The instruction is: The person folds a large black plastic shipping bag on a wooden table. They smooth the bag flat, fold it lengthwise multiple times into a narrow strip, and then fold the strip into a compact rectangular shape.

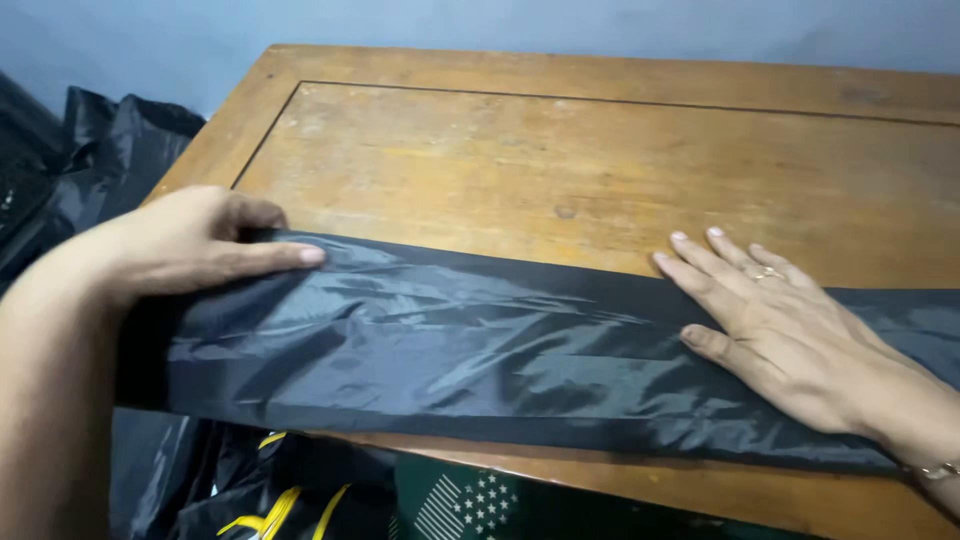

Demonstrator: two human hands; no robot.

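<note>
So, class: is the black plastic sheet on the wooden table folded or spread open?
Folded. The black plastic sheet lies as a long flat band with straight edges across the wooden table, pressed by the left hand and right hand.

— What's the black sheet [480, 350] made of?
— Thin plastic film, glossy, finely wrinkled, catching pale light.
— And the bench [560, 150] under it?
— Wood, matt and worn, scuffed and blotchy, with a grooved border.
</note>
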